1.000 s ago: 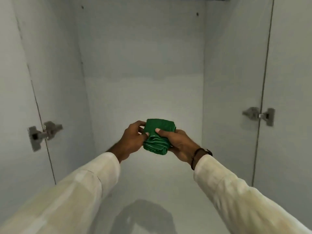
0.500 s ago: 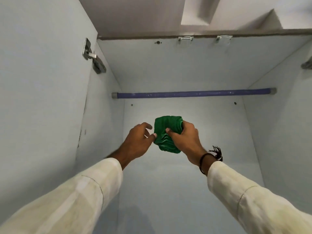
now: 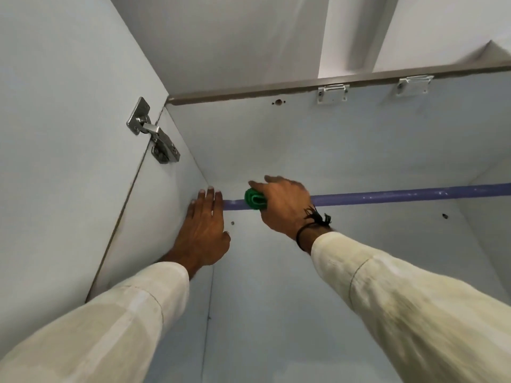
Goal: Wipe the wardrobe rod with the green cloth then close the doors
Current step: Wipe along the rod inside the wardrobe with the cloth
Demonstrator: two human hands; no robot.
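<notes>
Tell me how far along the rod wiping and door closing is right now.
Done: the right hand has the green cloth up at the rod. In hand: the cloth sits on the rod near its left end, while the left hand rests flat on the side wall. Left: the long stretch of rod to the right, then the doors; the left door is open.

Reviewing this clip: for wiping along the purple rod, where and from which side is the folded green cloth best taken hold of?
Hold the green cloth as the right hand does: across its folded bulk, coming from the front with the palm over it, so the folds are pressed around the rod. The rod runs level, so this grip likely slides sideways freely. The left hand lies flat on the side wall.
</notes>
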